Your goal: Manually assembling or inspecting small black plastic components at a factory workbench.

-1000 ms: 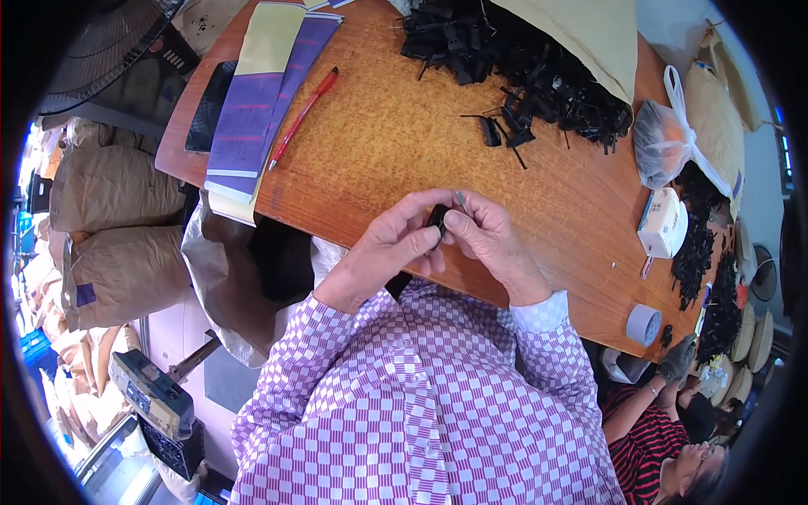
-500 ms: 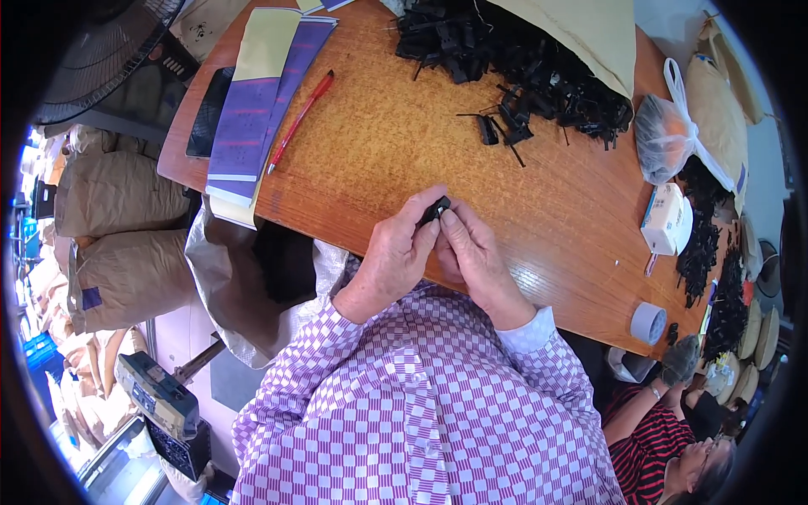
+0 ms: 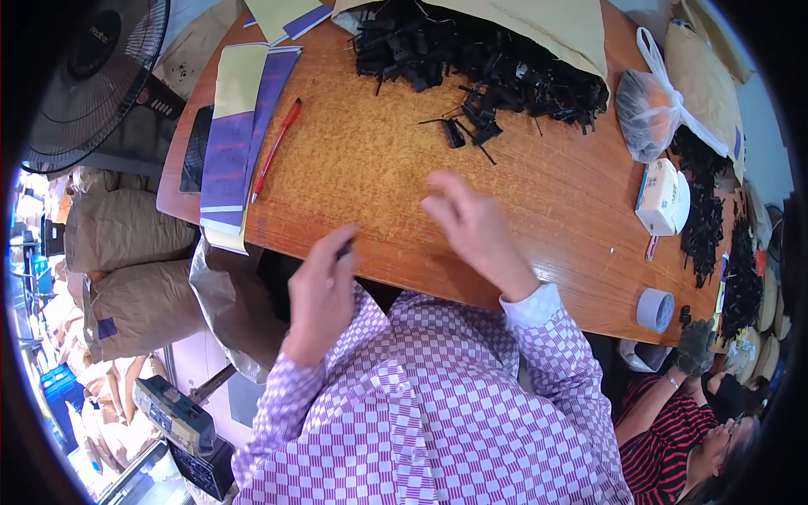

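Over the table's near edge, my left hand (image 3: 322,290) pinches a small black plastic part (image 3: 345,248), only one end of which shows between thumb and fingers. My right hand (image 3: 475,231) is apart from it, above the bare wood to the right. Its thumb and fingers are spread, slightly smeared by motion, and nothing shows between them. Farther off, a heap of black plastic parts (image 3: 488,63) spills from a large paper sack (image 3: 539,21). A few loose pieces (image 3: 454,133) lie at the near side of that heap.
Purple-and-yellow printed papers (image 3: 227,160), a red pen (image 3: 276,151) and a dark phone (image 3: 195,147) lie at the left. At right are a knotted plastic bag (image 3: 646,114), a tissue pack (image 3: 659,198) and a tape roll (image 3: 654,310). A whitish woven sack (image 3: 223,299) gapes below the left edge. Someone in stripes (image 3: 661,429) works nearby.
My hands have parted. The left has drawn back toward the lower left with the black plastic part; the right has let go and risen slightly up and right, its fingers spreading.
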Available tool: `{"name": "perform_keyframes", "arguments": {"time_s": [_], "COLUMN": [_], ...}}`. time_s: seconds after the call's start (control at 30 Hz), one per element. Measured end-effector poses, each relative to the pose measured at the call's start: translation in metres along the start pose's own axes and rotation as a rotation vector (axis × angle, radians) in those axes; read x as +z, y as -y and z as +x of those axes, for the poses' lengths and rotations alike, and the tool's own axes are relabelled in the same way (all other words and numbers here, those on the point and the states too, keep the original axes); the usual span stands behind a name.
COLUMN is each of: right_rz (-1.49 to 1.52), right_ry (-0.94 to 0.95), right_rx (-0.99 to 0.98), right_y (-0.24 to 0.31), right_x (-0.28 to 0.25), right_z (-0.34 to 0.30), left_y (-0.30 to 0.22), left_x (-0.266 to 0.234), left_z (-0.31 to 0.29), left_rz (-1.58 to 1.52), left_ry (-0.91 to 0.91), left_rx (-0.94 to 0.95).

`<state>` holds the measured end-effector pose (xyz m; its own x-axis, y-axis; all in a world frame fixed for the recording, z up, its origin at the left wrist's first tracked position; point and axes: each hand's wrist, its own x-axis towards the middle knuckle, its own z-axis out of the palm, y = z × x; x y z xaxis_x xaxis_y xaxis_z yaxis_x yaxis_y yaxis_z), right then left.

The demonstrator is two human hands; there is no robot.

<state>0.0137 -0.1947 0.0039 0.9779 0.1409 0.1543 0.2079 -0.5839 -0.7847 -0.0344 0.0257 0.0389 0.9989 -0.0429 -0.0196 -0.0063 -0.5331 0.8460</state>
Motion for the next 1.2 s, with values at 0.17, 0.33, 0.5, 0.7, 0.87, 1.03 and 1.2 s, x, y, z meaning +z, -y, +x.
{"name": "perform_keyframes", "arguments": {"time_s": [0.17, 0.33, 0.5, 0.7, 0.87, 1.03, 1.2], "right_rz": [-0.543, -0.376, 0.465, 0.372, 0.223, 0.152, 0.274], "right_ry": [-0.193, -0.365, -0.074, 0.13, 0.179, 0.209, 0.197], "right_rx": [0.172, -0.013, 0.322, 0.185, 0.121, 0.046, 0.265], "right_y": [-0.047, -0.075, -0.014, 0.018, 0.022, 0.021, 0.041], "right_x": [-0.038, -0.039, -0.023, -0.012, -0.002, 0.005, 0.002], "right_z": [0.022, 0.019, -0.009, -0.035, -0.04, -0.037, -0.019], "left_y": [0.05, 0.025, -0.02, 0.01, 0.011, 0.012, 0.009], "left_x": [-0.06, -0.05, -0.009, 0.036, 0.037, 0.034, 0.04], "left_z": [-0.032, -0.017, 0.027, 0.058, 0.047, 0.042, 0.036], "left_rz": [0.571, 0.247, -0.826, -1.396, -1.205, -1.097, -0.844], "left_ry": [0.07, -0.015, 0.392, 0.581, 0.496, 0.429, 0.296], "left_rx": [0.006, -0.035, -0.345, -0.387, -0.409, -0.347, -0.197]}}
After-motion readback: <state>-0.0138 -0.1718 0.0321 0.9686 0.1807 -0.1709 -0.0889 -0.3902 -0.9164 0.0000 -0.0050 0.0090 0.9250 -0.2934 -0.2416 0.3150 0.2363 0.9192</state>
